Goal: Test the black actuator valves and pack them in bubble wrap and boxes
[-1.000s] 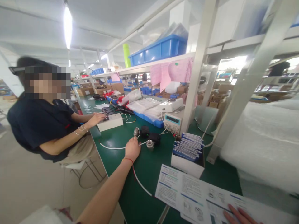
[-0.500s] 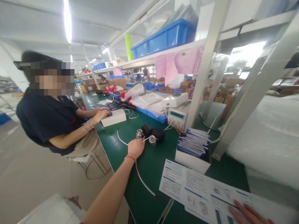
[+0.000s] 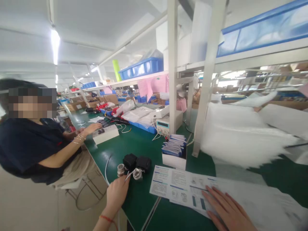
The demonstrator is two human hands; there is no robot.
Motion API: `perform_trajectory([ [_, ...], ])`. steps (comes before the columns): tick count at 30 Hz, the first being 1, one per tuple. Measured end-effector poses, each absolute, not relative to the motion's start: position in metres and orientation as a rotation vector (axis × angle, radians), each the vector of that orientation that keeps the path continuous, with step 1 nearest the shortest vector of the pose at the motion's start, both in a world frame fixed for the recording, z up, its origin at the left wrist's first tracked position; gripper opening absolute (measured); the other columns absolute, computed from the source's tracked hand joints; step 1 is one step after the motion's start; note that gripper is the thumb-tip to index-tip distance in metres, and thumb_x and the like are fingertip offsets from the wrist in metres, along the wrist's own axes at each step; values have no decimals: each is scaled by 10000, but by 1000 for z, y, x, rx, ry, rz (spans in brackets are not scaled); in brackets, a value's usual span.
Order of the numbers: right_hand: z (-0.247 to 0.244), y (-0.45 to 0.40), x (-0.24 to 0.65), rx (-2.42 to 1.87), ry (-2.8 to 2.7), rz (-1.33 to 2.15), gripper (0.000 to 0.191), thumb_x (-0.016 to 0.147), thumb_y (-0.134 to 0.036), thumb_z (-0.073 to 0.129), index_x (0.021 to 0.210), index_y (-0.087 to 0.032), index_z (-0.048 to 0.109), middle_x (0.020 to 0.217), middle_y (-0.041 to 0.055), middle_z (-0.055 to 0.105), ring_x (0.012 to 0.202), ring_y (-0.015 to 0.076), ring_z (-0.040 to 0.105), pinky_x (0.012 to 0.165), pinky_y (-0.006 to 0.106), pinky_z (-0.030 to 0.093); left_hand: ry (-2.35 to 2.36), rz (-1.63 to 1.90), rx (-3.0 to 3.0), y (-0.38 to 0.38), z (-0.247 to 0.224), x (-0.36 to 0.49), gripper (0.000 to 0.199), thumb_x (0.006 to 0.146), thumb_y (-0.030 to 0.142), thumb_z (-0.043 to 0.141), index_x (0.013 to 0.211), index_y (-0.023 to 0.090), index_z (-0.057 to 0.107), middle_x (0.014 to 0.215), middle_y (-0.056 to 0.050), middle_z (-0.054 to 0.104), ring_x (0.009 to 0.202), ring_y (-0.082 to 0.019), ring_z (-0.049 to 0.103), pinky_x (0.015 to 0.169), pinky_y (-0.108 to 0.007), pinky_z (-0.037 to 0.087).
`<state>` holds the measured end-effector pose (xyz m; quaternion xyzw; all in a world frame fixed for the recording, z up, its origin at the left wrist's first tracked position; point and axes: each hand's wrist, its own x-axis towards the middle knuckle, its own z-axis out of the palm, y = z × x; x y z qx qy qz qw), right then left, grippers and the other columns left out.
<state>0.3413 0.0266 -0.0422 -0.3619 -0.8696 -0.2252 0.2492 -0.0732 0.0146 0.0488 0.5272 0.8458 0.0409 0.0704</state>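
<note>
My left hand (image 3: pixel 117 193) is closed around white cables (image 3: pixel 130 175) near the table's left edge. Just beyond it lie two motorised valves with black housings (image 3: pixel 143 164) and threaded metal bodies (image 3: pixel 137 174). One cable (image 3: pixel 106 170) curves away to the left of the hand. My right hand (image 3: pixel 226 205) rests flat, fingers spread, on printed instruction sheets (image 3: pixel 175 183) that overlap across the right of the table. Its fingers cover part of the print.
A white box of folded leaflets (image 3: pixel 174 157) stands behind the sheets, near a power supply (image 3: pixel 163 127). Stacked white foam sheeting (image 3: pixel 240 134) fills the right. At left, a seated co-worker (image 3: pixel 36 138) reaches to a white device (image 3: pixel 106 134). Shelf posts (image 3: pixel 204 83) rise behind.
The view has swung right, bringing more of my right hand and the foam sheeting into sight. My left hand still grips the cables beside the valves; my right hand stays on the sheets.
</note>
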Motion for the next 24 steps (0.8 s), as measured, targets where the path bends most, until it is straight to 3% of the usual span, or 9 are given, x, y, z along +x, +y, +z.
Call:
perform_trajectory([
  [6, -29, 11, 333, -1208, -2381, -191, 397, 1046, -315, 494, 1392, -202, 651, 1465, 97, 566, 1324, 355, 557, 1050, 616, 545, 2415, 119, 1569, -25, 55, -51, 448, 1099, 304, 304, 1024, 202, 734, 1125, -90, 773, 1137, -258, 712, 892, -287, 493],
  [9, -15, 0, 325, -1202, -2290, -72, 380, 1071, -306, 453, 1377, -179, 638, 1418, 128, 597, 1281, 328, 589, 1051, 585, 560, 2324, 138, 1591, -40, 54, -33, 440, 1095, 250, 298, 1009, 207, 727, 1114, -58, 775, 1108, -202, 711, 882, -239, 479],
  [13, 12, -23, 306, -1035, -2154, -59, 361, 1099, -298, 440, 1424, -176, 539, 1414, 147, 574, 1282, 282, 578, 1034, 474, 592, 2246, 136, 1653, -59, 50, 1, 442, 1079, 241, 308, 948, 212, 729, 1034, -67, 784, 1057, -233, 725, 848, -263, 476],
  [15, 23, -34, 295, -930, -2175, -83, 385, 1080, -252, 455, 1455, -176, 494, 1457, 149, 538, 1345, 284, 522, 1068, 476, 566, 2191, 138, 1702, -66, 45, 18, 425, 1068, 249, 332, 930, 222, 734, 1017, -67, 788, 1046, -245, 731, 837, -269, 474],
  [20, 26, -43, 283, -954, -2458, -150, 644, 937, -192, 609, 1552, -148, 423, 1563, 137, 440, 1413, 344, 460, 1116, 602, 501, 2028, 231, 1876, -77, 23, 44, 423, 1052, 286, 357, 887, 245, 744, 933, -68, 797, 949, -245, 758, 759, -259, 471],
  [24, 13, -29, 314, -1158, -2582, -40, 1032, 801, -501, 860, 1589, -54, 366, 1578, 209, 356, 1419, 437, 423, 1105, 677, 469, 2002, 338, 1941, -79, 2, 47, 438, 1048, 307, 368, 817, 246, 735, 842, -61, 791, 848, -233, 764, 687, -247, 457],
])
